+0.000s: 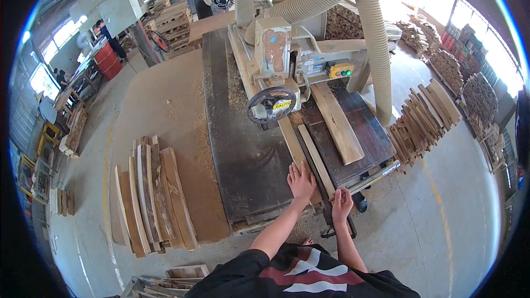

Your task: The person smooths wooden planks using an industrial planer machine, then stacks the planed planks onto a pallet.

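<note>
My left hand (301,183) lies flat with fingers spread on a wooden board (291,139) on the dark table of a saw machine (274,49). The board's far end runs in under the machine. My right hand (342,204) is closed at the near end of a narrow wood strip (316,154), fingers curled; the exact grip is partly hidden. A dark rail runs lengthwise between the board and the strip. Farther right, a wider plank (338,124) lies on the table.
A black handwheel (271,105) and a control box with lit buttons (339,70) are on the machine. A ribbed hose (377,55) comes down beside it. Rough boards lie on the brown side table (160,94); stacked strips (422,124) stand at right. Other people are far back.
</note>
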`<state>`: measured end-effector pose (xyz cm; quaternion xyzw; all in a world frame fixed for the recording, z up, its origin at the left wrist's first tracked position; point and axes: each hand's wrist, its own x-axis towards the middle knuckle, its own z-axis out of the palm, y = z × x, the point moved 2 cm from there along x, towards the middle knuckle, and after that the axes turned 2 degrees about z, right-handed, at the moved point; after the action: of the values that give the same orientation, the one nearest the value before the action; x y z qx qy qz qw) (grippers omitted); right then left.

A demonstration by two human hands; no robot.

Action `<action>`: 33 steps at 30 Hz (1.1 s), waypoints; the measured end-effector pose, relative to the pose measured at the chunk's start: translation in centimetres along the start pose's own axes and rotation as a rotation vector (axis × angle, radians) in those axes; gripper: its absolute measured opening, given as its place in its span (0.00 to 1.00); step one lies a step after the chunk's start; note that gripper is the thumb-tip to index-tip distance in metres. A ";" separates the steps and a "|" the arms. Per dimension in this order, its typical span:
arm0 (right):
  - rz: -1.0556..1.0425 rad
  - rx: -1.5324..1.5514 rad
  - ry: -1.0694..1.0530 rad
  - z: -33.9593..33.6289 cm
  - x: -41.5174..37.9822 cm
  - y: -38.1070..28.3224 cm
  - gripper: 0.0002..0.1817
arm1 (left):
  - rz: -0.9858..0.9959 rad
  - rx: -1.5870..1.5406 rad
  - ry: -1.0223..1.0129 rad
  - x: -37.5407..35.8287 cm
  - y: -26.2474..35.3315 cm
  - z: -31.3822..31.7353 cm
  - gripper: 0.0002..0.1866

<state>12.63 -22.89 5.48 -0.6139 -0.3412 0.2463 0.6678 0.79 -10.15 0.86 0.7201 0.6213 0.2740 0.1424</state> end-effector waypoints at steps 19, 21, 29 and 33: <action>0.009 -0.030 0.042 0.2 -0.2 -1.0 0.10 | 0.063 0.018 -0.016 -0.1 -0.1 0.5 0.37; 0.000 -0.061 0.051 0.2 -0.1 -1.1 0.09 | 0.037 0.053 -0.011 0.0 -0.2 0.9 0.38; 0.010 -0.056 0.017 -0.4 -0.3 -1.4 0.08 | 0.066 0.035 -0.014 -0.3 0.2 0.8 0.37; 0.017 -0.067 0.013 -0.4 -0.4 -2.2 0.08 | 0.035 0.060 -0.044 -0.1 0.1 0.9 0.37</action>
<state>12.44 -23.69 7.63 -0.6403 -0.3399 0.2365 0.6469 1.39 -10.17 0.11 0.7408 0.6131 0.2420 0.1295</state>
